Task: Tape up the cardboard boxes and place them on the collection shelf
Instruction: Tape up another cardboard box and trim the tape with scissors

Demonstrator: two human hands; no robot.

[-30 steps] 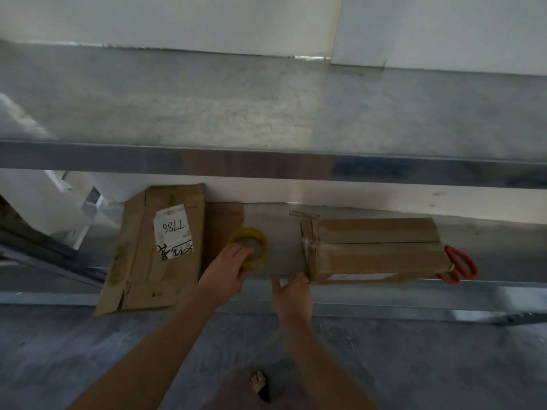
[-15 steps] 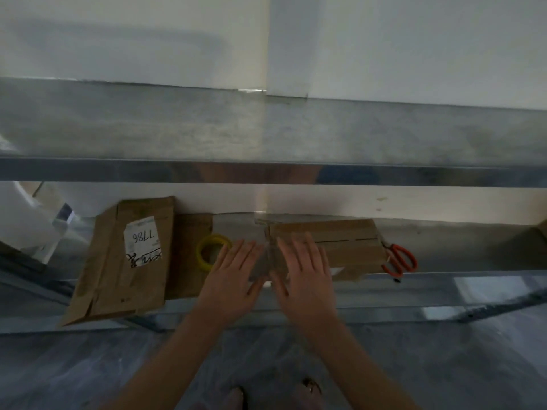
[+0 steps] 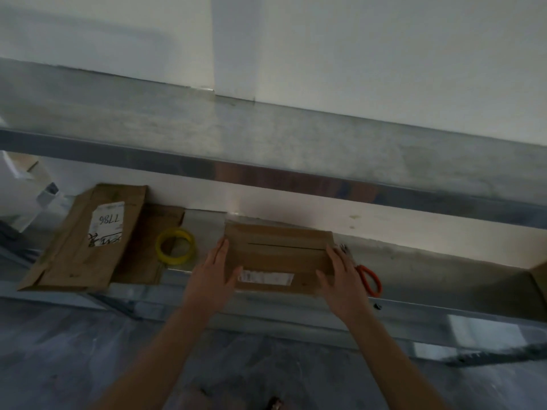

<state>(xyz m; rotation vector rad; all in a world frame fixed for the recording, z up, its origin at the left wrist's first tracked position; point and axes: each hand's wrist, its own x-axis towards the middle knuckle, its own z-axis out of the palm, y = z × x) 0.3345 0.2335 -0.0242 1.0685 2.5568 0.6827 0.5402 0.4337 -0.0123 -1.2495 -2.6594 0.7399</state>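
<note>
Since half a second ago the hands have parted from the left part of the cardboard box [image 3: 278,253] and now stand at its two ends. The left hand [image 3: 211,281] lies with straight fingers against the left end, the right hand [image 3: 340,281] the same against the right end, and both thumbs reach onto the front face; the box is pressed between them, not gripped by curled fingers. It sits on the lower shelf [image 3: 429,261], of dull grey metal, near the front edge. Just left of it lies a yellow tape roll [image 3: 159,247], partly on a flat brown sheet [image 3: 148,247], and beyond that a flattened carton [image 3: 68,261] with a white label [image 3: 106,224] reading 7786. Orange scissors [image 3: 364,279] lie just right of the box; their blades are mostly hidden behind the right hand. The upper shelf [image 3: 266,137], also grey metal, runs across above and covers the rear of the lower one. A slit runs along the top of the box, and the print on its front sticker [image 3: 265,278] is too blurred to read. At the right border a cardboard corner [image 3: 540,276] is cut off.
</note>
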